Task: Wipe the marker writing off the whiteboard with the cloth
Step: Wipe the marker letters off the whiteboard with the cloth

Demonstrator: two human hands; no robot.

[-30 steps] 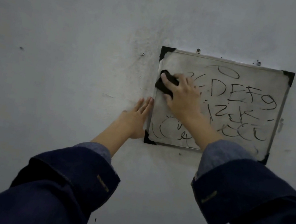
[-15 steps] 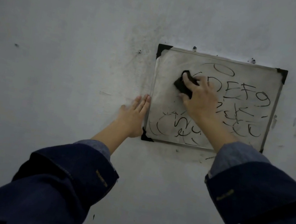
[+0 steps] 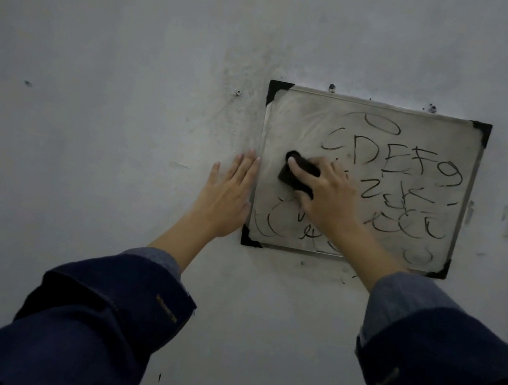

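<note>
Denim sleeves (image 3: 100,311) closest to the camera, both arms stretched up toward the wall (image 3: 99,68). Left hand (image 3: 229,195) laid flat on the wall just off the left edge of the whiteboard (image 3: 436,148), fingers straight and close together, fingertips right at the frame. Probably bracing the board so it doesn't swing on its screws, or just steadying the body while scrubbing. Holding nothing.

Right hand (image 3: 325,197) pressed onto the black cloth (image 3: 298,174), fingers curled over it and clamping it against the board face, roughly mid-height near the left edge. Looks more like a folded pad than a loose rag, hard to tell in this light. Palm weight behind it, presumably so the ink actually lifts instead of smearing.

Further out: top-left corner of the board already looking hazy and wiped. Marker writing (image 3: 393,163) plainly legible across the upper middle and right side ("CDEFG"-ish), plus another line beneath and loops along the bottom edge. So early days, most of the job left by the look of it. Guessing rightward passes next, then the bottom strip. Black plastic corner caps (image 3: 277,91) on the frame, smudgy grey wall all round.
</note>
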